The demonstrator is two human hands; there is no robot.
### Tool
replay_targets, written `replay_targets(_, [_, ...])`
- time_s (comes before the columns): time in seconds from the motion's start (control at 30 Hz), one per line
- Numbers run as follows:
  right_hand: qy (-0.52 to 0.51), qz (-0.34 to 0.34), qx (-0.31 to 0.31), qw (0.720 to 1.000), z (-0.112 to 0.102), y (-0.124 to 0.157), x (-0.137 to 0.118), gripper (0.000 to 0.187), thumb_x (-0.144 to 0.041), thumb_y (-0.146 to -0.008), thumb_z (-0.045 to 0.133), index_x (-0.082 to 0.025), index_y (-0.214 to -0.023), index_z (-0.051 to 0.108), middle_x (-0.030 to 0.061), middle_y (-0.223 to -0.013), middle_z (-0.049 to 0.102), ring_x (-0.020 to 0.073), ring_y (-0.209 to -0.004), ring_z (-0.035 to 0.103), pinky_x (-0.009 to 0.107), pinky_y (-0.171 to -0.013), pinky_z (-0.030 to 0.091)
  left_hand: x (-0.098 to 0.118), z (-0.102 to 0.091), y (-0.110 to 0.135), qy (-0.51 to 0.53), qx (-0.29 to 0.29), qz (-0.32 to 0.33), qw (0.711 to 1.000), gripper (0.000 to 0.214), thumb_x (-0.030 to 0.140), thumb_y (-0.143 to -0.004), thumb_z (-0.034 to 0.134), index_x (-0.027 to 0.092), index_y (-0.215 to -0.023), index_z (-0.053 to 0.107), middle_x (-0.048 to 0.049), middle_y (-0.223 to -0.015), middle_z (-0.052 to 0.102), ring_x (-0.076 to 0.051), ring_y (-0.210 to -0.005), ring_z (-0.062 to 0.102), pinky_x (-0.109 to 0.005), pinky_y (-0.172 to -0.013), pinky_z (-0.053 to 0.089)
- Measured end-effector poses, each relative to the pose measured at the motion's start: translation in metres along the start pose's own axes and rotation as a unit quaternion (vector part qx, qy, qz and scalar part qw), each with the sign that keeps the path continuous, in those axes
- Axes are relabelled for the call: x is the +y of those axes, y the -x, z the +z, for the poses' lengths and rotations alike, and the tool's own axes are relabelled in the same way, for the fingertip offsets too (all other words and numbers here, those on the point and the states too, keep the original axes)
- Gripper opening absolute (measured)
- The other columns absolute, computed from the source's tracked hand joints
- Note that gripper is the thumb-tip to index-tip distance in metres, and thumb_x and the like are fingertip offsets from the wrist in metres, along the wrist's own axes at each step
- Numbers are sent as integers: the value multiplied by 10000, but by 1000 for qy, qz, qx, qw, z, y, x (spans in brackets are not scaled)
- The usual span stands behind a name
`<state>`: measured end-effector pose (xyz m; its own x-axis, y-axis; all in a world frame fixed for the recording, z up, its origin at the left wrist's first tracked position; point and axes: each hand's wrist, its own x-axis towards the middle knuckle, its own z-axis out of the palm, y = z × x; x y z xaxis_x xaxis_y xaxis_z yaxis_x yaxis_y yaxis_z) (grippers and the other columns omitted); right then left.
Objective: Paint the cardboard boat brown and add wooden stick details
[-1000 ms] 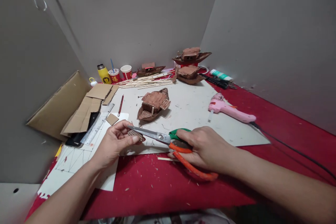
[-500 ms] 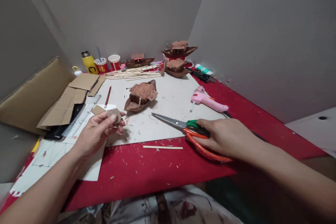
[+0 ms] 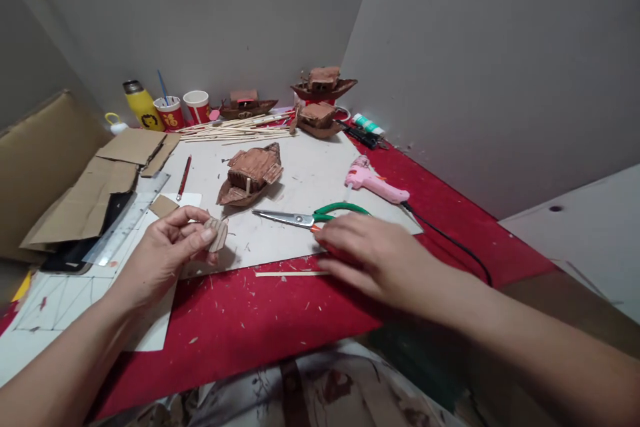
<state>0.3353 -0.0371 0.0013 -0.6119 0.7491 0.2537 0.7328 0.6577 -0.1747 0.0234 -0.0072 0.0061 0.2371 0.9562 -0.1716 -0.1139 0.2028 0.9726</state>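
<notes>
A small piece of ridged cardboard (image 3: 217, 235) is pinched between the thumb and fingers of my left hand (image 3: 173, 240). My right hand (image 3: 373, 253) holds nothing; its fingers are loosely stretched out over the orange handle of the scissors (image 3: 299, 219), hiding most of it. The scissors lie on the white board with blades pointing left and the green handle showing. Close to my right fingertips, a thin wooden stick (image 3: 287, 274) lies on the red cloth, its right end covered by the hand. A brown model boat (image 3: 250, 173) stands just beyond both hands.
A pink glue gun (image 3: 376, 181) with a black cord lies at the right. Behind are wooden sticks (image 3: 245, 128), more model boats (image 3: 320, 119), paper cups (image 3: 197, 107) and a yellow bottle (image 3: 143, 107). Cardboard pieces (image 3: 90, 187), a clear ruler (image 3: 125, 223) and a red pencil (image 3: 185, 177) lie left.
My right hand has let go of the scissors, which now lie on the board, and has moved left toward the thin stick. My left hand still holds the cardboard piece, now turned slightly.
</notes>
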Motion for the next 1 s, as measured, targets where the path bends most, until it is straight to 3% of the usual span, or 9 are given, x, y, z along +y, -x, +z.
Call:
replay_targets(0.07, [-22,-52,-67,996,5,-2,-12,215,-276,-970,501,-145,-975,672,125,-932,682,235,-861,617,353,-766,466,-2,2,1,15,-5,-19,1000,247,263,-715,840,208,-884,668,25,-642,686,-117,-533,658,-200,-545,556])
replay_targets(0.17, [29,-62,-125,990,12,-9,-22,217,-115,-946,475,-146,-828,655,86,-801,654,204,-719,589,324,-670,424,-5,8,5,34,-12,-32,999,249,245,-723,835,190,-913,685,1,-715,715,-123,-582,682,-219,-595,576])
replay_targets(0.43, [19,-40,-200,979,2,-29,-27,201,-11,-870,498,-153,-780,608,68,-776,671,174,-671,606,276,-626,399,-7,13,8,59,-49,-38,996,271,233,-703,847,168,-911,685,-10,-716,716,-132,-611,697,-236,-634,579])
replay_targets(0.6, [-145,28,-165,975,-3,-36,-21,127,-105,-870,520,-174,-790,591,25,-733,638,151,-660,576,258,-620,404,-7,12,9,39,-55,-18,998,256,249,-714,838,164,-853,641,-8,-718,708,-105,-622,666,-171,-586,516])
replay_targets(0.67, [-292,84,-131,944,-1,-42,-20,44,-167,-860,545,-177,-868,586,-4,-700,604,135,-623,562,248,-601,422,-6,13,9,22,-55,-11,998,253,262,-713,838,161,-825,635,0,-716,696,-90,-612,639,-166,-587,504])
replay_targets(0.77, [-501,144,-89,849,3,-52,-24,181,-277,-818,629,-173,-957,579,-24,-687,606,116,-578,562,235,-571,440,-5,18,10,18,-63,-4,998,262,276,-704,842,160,-793,625,10,-714,685,-91,-625,631,-186,-626,513])
replay_targets(0.87, [-607,170,-85,772,3,-61,-27,258,-410,-805,679,-174,-847,582,-10,-645,653,106,-530,554,233,-546,438,-4,24,12,28,-80,-2,996,271,280,-702,843,162,-791,616,16,-714,679,-87,-620,618,-180,-614,495])
replay_targets(0.93, [-630,172,-72,754,2,-66,-27,309,-465,-823,668,-166,-782,602,-10,-613,655,97,-519,543,228,-546,433,-3,28,13,24,-87,-3,996,267,282,-713,837,164,-803,614,21,-707,671,-80,-611,605,-171,-601,476])
replay_targets(1.0, [-625,163,-38,762,1,-71,-26,328,-461,-819,688,-149,-729,638,-23,-590,627,83,-536,529,216,-566,426,-3,32,13,17,-89,-1,996,265,281,-718,834,165,-813,615,28,-699,661,-75,-601,594,-166,-593,463])
